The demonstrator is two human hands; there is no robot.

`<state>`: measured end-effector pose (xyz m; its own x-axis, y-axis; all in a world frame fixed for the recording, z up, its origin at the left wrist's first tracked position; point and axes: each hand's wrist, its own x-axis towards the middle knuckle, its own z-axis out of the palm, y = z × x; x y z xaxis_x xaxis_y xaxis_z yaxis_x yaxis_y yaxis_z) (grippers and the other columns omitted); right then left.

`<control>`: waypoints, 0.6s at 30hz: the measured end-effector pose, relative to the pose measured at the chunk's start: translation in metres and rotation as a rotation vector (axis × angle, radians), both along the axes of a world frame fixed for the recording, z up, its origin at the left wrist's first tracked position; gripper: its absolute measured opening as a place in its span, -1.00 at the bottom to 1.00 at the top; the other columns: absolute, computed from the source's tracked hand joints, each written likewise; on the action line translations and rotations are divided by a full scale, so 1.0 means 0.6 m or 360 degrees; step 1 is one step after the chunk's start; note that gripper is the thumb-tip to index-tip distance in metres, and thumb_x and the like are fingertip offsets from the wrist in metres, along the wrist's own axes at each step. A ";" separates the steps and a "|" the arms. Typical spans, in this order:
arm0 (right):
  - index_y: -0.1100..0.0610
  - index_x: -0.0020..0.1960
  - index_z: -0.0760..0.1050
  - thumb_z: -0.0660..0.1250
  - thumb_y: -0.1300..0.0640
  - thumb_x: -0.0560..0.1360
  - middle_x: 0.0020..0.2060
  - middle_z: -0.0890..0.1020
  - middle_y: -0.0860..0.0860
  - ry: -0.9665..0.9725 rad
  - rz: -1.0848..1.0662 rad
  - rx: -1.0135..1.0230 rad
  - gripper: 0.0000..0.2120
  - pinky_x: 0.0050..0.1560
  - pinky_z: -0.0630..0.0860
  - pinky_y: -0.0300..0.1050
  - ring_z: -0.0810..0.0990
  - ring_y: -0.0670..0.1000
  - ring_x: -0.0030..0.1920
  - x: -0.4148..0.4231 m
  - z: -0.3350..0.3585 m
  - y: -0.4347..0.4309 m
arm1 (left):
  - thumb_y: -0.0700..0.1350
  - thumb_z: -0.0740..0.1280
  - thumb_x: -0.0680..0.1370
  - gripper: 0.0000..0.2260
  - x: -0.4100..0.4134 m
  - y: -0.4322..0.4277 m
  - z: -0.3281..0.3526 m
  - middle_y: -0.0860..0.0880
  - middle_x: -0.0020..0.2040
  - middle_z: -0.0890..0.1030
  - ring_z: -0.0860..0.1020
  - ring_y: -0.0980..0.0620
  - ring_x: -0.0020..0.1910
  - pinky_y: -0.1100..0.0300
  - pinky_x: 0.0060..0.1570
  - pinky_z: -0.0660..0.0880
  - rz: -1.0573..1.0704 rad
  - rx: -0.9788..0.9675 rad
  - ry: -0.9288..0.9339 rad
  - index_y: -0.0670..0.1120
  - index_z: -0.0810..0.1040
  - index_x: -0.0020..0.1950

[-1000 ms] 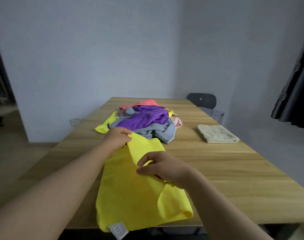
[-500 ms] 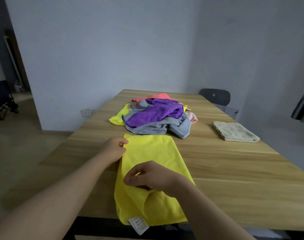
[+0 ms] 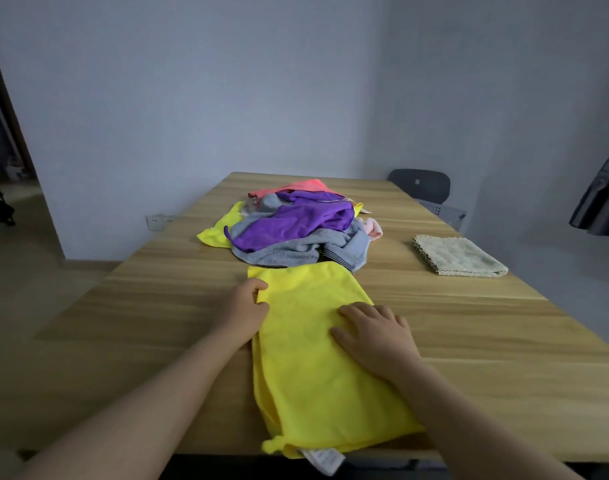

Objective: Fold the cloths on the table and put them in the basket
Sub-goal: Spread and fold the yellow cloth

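Note:
A yellow cloth [image 3: 313, 362] lies folded lengthwise on the wooden table [image 3: 486, 341], its near end with a white label hanging over the table's front edge. My left hand [image 3: 244, 306] pinches the cloth's left edge near the far corner. My right hand [image 3: 375, 334] lies flat on the cloth's right side, fingers spread. Behind the cloth is a pile of unfolded cloths [image 3: 296, 226]: purple, grey, pink, yellow. A folded beige cloth [image 3: 458, 254] lies at the right. No basket is in view.
A dark chair [image 3: 424, 185] stands at the table's far right corner. A dark curtain [image 3: 604, 202] hangs at the right edge. A wall socket [image 3: 156, 221] is on the wall at left. Bare table top lies left and right of the yellow cloth.
The yellow cloth's right half has been folded over and now lies flat. My right hand has let go of its pinch and flattened onto the cloth. The left hand stays at the left edge.

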<state>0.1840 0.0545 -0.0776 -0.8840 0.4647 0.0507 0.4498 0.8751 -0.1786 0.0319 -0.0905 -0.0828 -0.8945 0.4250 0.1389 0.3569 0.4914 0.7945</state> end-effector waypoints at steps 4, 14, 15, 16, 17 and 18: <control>-0.22 0.47 0.08 -0.06 -0.27 0.57 0.48 0.14 -0.21 -0.0229 0.0099 0.0085 -0.51 0.39 0.06 0.00 0.09 -0.02 0.48 0.028 0.013 0.073 | -0.24 0.29 0.47 -0.75 0.021 0.031 -0.004 0.00 0.03 0.51 0.50 0.03 -0.08 0.17 -0.04 0.45 -0.0127 0.0049 -0.0017 -0.05 0.51 0.13; -0.01 0.32 0.35 0.02 -0.08 0.61 0.31 0.41 0.03 -0.0096 -0.0258 0.0136 -0.64 0.23 0.26 0.02 0.29 0.17 0.32 0.024 0.028 0.034 | 0.10 0.05 0.62 -0.61 0.036 0.059 -0.007 0.08 0.49 0.22 0.12 0.06 0.50 0.05 0.44 0.05 -0.0551 -0.0852 0.0766 0.09 0.30 0.44; -0.02 0.33 0.33 -0.01 -0.16 0.60 0.32 0.40 0.03 -0.0146 -0.0260 0.0033 -0.60 0.25 0.25 0.05 0.28 0.18 0.33 0.023 0.023 0.028 | 0.15 0.01 0.62 -0.58 0.038 0.059 -0.005 0.11 0.51 0.19 0.09 0.10 0.50 0.06 0.45 0.02 -0.0556 -0.0929 0.0694 0.12 0.24 0.46; -0.03 0.36 0.29 -0.03 -0.22 0.58 0.35 0.37 0.02 -0.0189 -0.0240 0.0009 -0.55 0.27 0.24 0.08 0.25 0.18 0.36 0.024 0.018 0.025 | 0.23 -0.05 0.59 -0.54 0.040 0.057 -0.008 0.13 0.51 0.18 0.11 0.11 0.49 0.06 0.44 0.04 -0.0532 -0.0980 0.0681 0.15 0.21 0.47; -0.06 0.40 0.24 -0.04 -0.26 0.57 0.39 0.32 0.00 -0.0213 -0.0208 0.0024 -0.51 0.31 0.21 0.09 0.23 0.18 0.38 0.026 0.016 0.027 | 0.32 -0.15 0.52 -0.44 0.046 0.051 -0.008 0.15 0.50 0.20 0.14 0.09 0.48 0.06 0.41 0.08 -0.0496 -0.1020 0.0712 0.18 0.21 0.46; -0.09 0.44 0.18 -0.05 -0.28 0.56 0.43 0.26 -0.02 -0.0228 -0.0166 0.0052 -0.49 0.34 0.18 0.09 0.20 0.17 0.41 0.028 0.016 0.033 | 0.38 -0.26 0.41 -0.31 0.056 0.042 -0.003 0.15 0.47 0.24 0.19 0.06 0.45 0.05 0.38 0.12 -0.0457 -0.1069 0.0778 0.19 0.22 0.45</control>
<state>0.2006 0.0744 -0.0682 -0.8304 0.5545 -0.0556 0.5572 0.8267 -0.0781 0.0657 -0.0652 -0.0848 -0.6461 0.7540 0.1184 0.7632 0.6390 0.0955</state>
